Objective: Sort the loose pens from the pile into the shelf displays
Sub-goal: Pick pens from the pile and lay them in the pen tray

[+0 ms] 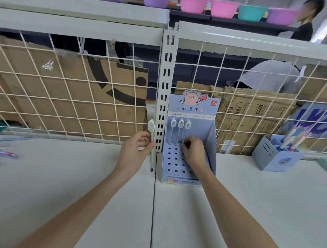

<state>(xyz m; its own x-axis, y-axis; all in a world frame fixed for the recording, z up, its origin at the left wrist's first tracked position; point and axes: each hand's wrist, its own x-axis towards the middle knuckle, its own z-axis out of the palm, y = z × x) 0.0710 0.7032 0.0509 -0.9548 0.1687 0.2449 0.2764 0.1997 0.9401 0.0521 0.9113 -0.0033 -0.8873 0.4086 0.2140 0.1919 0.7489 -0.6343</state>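
At a white shelf backed by a white wire grid, my left hand keeps a closed grip on a pale green pen with an oval cartoon topper, held upright just left of the slotted white upright post. My right hand pinches the lowest part of the third of three white pens with oval toppers, standing in the back row of the light blue cardboard display box with a pink pig header. More loose pens lie at the shelf's far left; a blue pen holder stands at right.
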